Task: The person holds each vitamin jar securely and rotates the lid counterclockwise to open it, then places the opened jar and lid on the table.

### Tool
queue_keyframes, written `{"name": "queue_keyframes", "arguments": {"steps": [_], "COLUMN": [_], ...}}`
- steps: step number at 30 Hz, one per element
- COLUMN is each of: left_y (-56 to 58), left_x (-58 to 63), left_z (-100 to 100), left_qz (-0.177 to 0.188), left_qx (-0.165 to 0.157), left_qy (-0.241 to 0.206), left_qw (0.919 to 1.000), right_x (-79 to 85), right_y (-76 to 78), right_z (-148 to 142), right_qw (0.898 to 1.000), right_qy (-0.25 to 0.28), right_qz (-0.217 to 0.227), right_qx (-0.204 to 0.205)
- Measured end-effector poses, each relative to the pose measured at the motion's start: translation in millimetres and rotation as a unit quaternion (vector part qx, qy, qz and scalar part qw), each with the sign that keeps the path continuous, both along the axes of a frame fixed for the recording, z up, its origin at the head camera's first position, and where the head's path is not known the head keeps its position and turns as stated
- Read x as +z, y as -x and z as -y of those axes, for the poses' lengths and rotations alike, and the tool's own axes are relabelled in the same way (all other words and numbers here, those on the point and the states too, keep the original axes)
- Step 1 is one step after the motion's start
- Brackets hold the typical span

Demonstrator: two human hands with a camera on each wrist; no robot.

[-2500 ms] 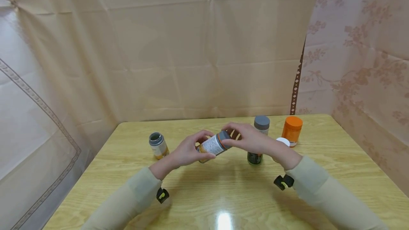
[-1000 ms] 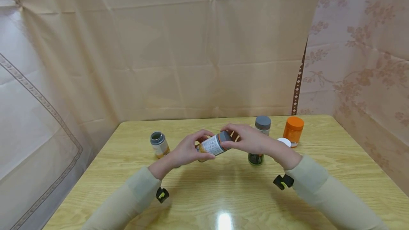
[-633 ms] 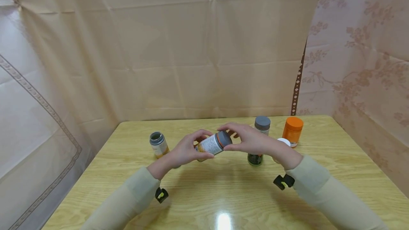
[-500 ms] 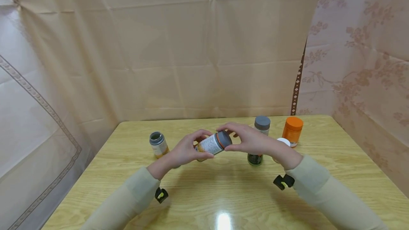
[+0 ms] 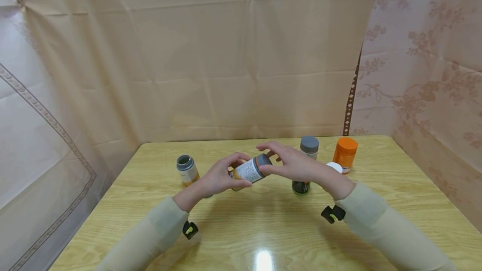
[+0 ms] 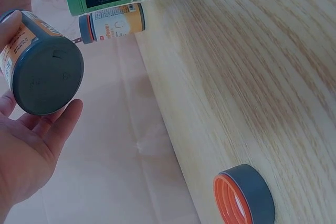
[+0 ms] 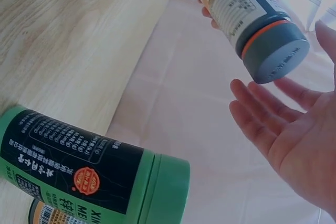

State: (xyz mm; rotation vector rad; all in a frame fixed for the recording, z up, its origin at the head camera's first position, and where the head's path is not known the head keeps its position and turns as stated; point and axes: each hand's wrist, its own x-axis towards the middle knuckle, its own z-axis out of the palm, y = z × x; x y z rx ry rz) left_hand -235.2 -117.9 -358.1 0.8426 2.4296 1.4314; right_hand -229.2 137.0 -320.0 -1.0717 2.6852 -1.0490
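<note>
My left hand (image 5: pixel 220 177) grips a tilted supplement bottle (image 5: pixel 246 172) with a white and orange label, above the table. Its grey cap (image 5: pixel 263 161), with an orange ring below, is on and points up to the right. My right hand (image 5: pixel 293 163) is around the cap end, fingers loosely bent. In the right wrist view, the fingers (image 7: pixel 268 114) spread below the cap (image 7: pixel 275 56) with a visible gap. Whether the thumb touches the cap is unclear. The left wrist view shows the bottle's dark base (image 6: pixel 48 75).
An uncapped bottle (image 5: pixel 188 175) stands at the left. A loose cap (image 6: pixel 252 195) with an orange inside lies on the table. Right of my hands are a grey-capped bottle (image 5: pixel 309 144), a green jar (image 7: pixel 73 166) with a black label, an orange jar (image 5: pixel 345 154) and a white lid (image 5: pixel 334 167).
Half a second ago my right fingers lay on the cap's top edge; now they are lifted and the thumb has moved up and left along it. The left hand and bottle have barely moved.
</note>
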Motion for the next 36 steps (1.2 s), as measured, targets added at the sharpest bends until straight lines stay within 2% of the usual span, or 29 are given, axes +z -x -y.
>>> {"name": "queue_keyframes", "arguments": {"steps": [10, 20, 36], "left_y": [1.0, 1.3, 1.8], "left_x": [-0.3, -0.8, -0.5], "left_z": [-0.4, -0.9, 4.2], "left_qz": [0.005, 0.009, -0.004], "left_qx": [0.011, 0.007, 0.006], "left_qy": [0.008, 0.010, -0.003], "left_qw": [0.9999, 0.9999, 1.0000], "right_x": [2.1, -0.9, 0.1], "right_y": [0.9, 3.1, -0.8], "right_z": [2.2, 0.2, -1.3], "right_qw": [0.999, 1.000, 0.996], "right_qy": [-0.029, -0.012, -0.005], "right_qz": [0.015, 0.010, -0.079], "right_qx": [-0.032, -0.013, 0.041]}}
